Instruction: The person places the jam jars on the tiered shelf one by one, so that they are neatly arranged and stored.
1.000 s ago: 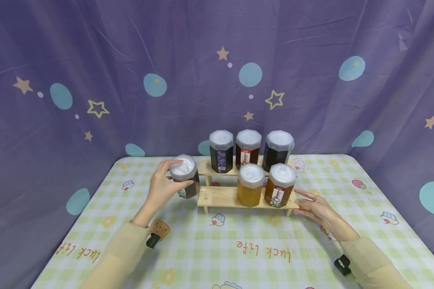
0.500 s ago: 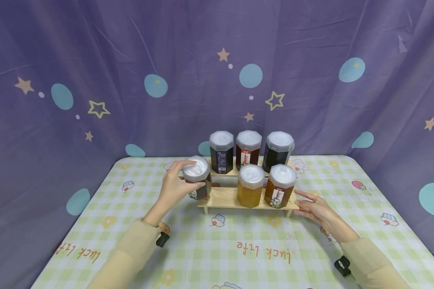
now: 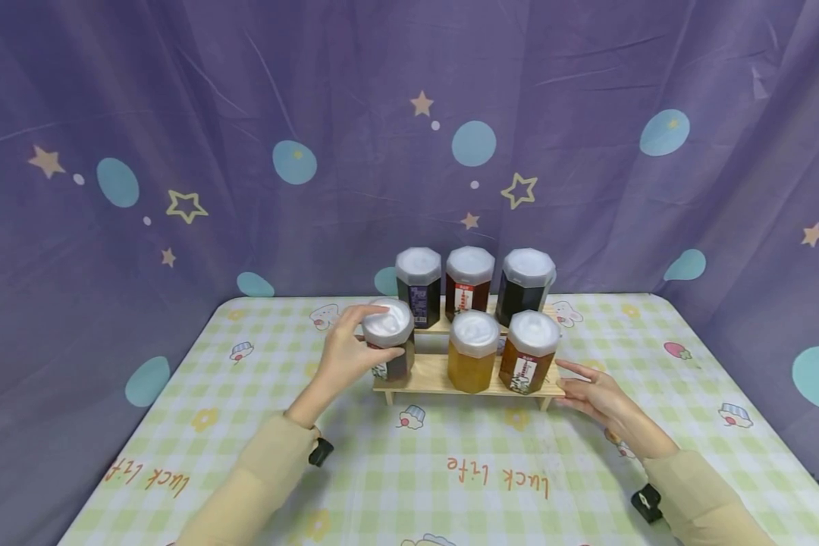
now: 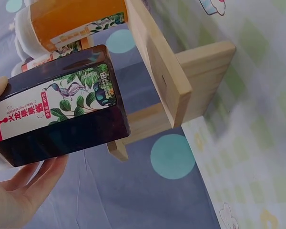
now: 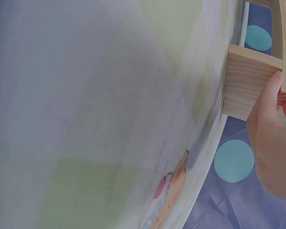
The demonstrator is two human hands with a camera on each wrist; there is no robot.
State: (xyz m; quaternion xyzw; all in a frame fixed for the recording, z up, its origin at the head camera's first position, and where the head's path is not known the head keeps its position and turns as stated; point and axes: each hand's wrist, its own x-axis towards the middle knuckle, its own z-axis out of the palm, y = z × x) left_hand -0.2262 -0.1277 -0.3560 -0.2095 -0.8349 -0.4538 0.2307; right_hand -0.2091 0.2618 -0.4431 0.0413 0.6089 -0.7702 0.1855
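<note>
My left hand (image 3: 346, 355) grips a dark jam jar (image 4: 62, 107) by its white lid end, thumb in front and fingers across the lid. The jar hangs over the left end of the lower board of a two-step wooden rack (image 3: 428, 371); in the left wrist view its base is apart from the board. A label with a bird and leaves covers one side. At the rack's right end, my right hand (image 3: 599, 396) pinches the end of the lower board, one finger lying against the leg (image 5: 252, 78).
On the lower board stand a yellow jar (image 3: 473, 368) and an amber jar (image 3: 524, 364). The upper step bears a purple-labelled jar (image 3: 419, 299), a red-labelled jar (image 3: 465, 296) and a black jar (image 3: 515, 299). A checked cloth (image 3: 382, 470) covers the table; a purple curtain (image 3: 355, 91) hangs behind.
My left hand has carried the dark jar rightward, from beside the rack to over the lower board's left end. My right hand has stayed at the rack's right end.
</note>
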